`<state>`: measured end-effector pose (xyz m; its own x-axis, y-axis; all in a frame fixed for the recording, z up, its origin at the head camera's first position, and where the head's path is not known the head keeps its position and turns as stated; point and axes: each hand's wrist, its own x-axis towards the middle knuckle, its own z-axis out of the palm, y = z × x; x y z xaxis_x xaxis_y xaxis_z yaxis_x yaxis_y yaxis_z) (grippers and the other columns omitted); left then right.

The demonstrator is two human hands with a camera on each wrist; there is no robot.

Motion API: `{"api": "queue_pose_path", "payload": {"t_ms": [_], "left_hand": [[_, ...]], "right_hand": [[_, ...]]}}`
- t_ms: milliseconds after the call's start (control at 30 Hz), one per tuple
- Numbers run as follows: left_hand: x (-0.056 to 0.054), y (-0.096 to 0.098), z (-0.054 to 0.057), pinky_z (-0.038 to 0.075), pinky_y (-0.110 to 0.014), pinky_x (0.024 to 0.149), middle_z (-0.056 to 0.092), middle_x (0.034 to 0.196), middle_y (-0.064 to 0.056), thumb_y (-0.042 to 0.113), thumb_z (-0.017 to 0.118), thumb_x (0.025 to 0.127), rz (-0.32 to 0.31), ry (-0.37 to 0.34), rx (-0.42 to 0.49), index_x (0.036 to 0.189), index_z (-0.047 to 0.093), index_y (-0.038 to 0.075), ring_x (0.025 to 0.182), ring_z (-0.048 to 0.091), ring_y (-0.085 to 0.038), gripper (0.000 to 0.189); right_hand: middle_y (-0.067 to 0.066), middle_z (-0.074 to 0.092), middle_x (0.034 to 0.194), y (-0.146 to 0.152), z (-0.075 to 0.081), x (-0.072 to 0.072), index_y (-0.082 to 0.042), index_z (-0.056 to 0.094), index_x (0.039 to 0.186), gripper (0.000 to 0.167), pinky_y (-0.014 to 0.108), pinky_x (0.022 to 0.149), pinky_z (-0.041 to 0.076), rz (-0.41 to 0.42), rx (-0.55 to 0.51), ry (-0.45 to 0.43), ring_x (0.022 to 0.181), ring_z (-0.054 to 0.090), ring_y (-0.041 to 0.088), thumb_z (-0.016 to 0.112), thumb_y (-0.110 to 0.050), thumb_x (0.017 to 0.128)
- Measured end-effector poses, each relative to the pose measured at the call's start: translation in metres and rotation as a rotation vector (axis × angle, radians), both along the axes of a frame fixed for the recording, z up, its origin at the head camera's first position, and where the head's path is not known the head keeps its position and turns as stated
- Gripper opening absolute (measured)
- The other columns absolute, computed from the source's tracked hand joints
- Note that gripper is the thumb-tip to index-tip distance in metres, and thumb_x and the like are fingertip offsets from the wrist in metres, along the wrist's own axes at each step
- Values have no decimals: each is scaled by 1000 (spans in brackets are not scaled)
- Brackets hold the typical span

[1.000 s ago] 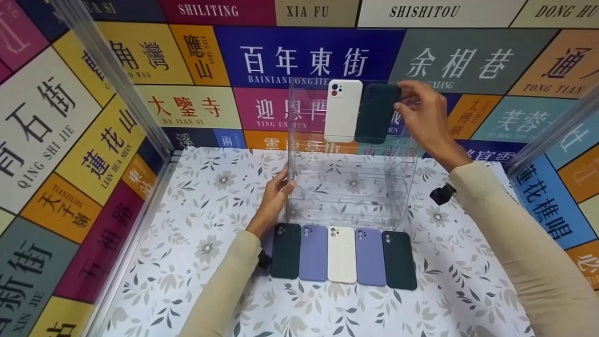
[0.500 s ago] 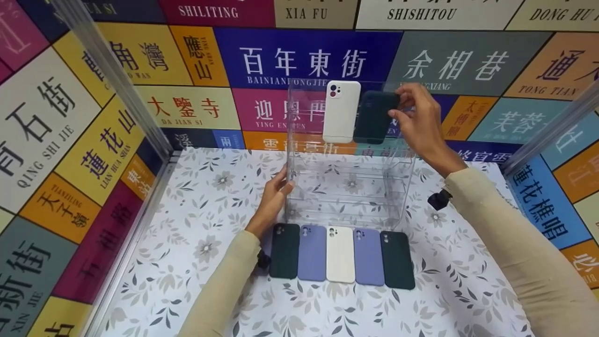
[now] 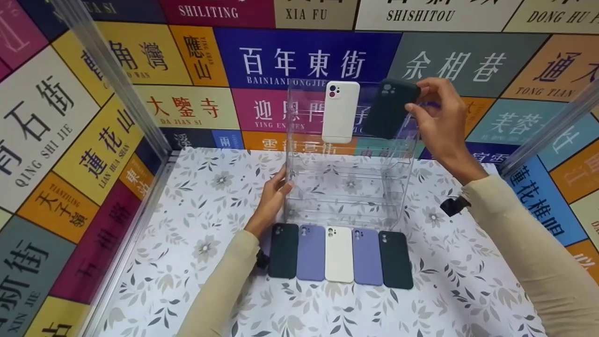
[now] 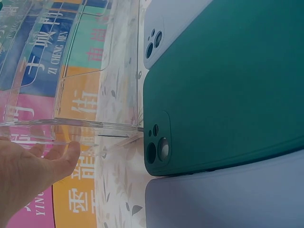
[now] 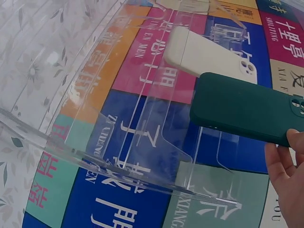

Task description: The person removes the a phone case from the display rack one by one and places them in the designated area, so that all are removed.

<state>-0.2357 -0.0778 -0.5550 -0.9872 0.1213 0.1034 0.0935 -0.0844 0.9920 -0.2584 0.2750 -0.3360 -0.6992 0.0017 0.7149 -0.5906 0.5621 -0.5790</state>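
My right hand (image 3: 442, 117) pinches a dark green phone case (image 5: 242, 107) by its camera end, between thumb and fingers. The case is tilted and held at the top tier of a clear acrylic rack (image 3: 405, 182), right of a white phone case (image 3: 340, 112) that stands in that tier. In the right wrist view the green case's lower end lies over part of the white one. My left hand (image 3: 271, 201) holds the rack's left side wall, thumb near the front edge; its fingers partly show through the plastic in the left wrist view.
In front of the rack several phone cases lie in a row: a dark green case (image 3: 283, 250), a purple case (image 3: 311, 252), a white case (image 3: 339, 255), another purple case (image 3: 367, 256) and another green case (image 3: 396, 260). A sign-covered wall (image 3: 309, 51) stands behind the floral-patterned table (image 3: 206, 290).
The green case in my right hand first dipped slightly beside the white case, then moved right and up and tilted, widening the gap between them. My left hand stays on the rack.
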Motion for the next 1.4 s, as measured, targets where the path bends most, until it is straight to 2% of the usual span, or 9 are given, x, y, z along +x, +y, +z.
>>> {"api": "queue_pose_path", "payload": {"t_ms": [200,267,433,567,800,933,1033,1200,1400], "left_hand": [[0,-1,-1,38,-55,125,43,173,-18,0,59,107,2,-2,12,170,34,4,153,49,-40,68],[0,-1,-1,38,-55,125,43,172,-19,0,59,107,9,-5,16,170,35,3,152,50,-41,67],[1,-1,-2,39,-54,124,45,171,-20,-2,59,106,20,0,18,169,37,2,150,52,-42,66],[0,-1,-2,41,-53,123,46,170,-20,-2,59,106,20,4,12,169,37,3,148,54,-41,67],[0,-1,0,37,-54,127,40,173,-24,1,58,108,2,-8,15,170,34,1,153,48,-41,66],[0,-1,-1,36,-55,127,36,174,-26,1,57,109,-3,-7,16,170,33,0,155,46,-42,66],[0,-1,-1,37,-55,127,37,173,-26,1,58,108,6,-8,18,170,34,-1,153,48,-43,66],[0,-1,0,39,-54,125,40,172,-25,0,59,108,14,-13,15,169,34,-1,151,50,-45,66],[0,-1,0,39,-54,125,40,172,-23,1,59,109,13,-12,6,169,33,-1,151,50,-44,65]], "right_hand": [[4,66,117,8,0,10,5,67,133,36,21,94,59,25,40,44,106,69,11,76,7,99],[6,67,117,10,-1,12,5,67,133,37,21,94,59,26,40,42,105,69,11,76,8,98],[1,66,117,15,-5,18,5,68,133,37,20,96,58,-11,13,-3,105,67,10,77,9,97],[6,66,117,22,-10,23,6,67,134,38,20,97,57,-31,34,-18,105,65,10,76,10,97],[-11,60,115,33,-19,34,5,67,136,39,16,96,56,-42,48,-43,107,65,7,76,10,97],[-12,60,115,38,-26,38,5,67,136,39,14,95,55,-41,40,-61,107,66,6,76,10,98],[-4,63,115,43,-32,41,5,67,135,39,13,94,55,-51,41,-72,106,66,6,76,11,97],[16,67,118,49,-40,46,5,67,136,41,12,94,54,-84,57,-87,106,65,2,77,11,96],[22,66,121,55,-49,50,7,67,134,42,12,95,54,-130,61,-112,106,63,0,77,14,95]]}}
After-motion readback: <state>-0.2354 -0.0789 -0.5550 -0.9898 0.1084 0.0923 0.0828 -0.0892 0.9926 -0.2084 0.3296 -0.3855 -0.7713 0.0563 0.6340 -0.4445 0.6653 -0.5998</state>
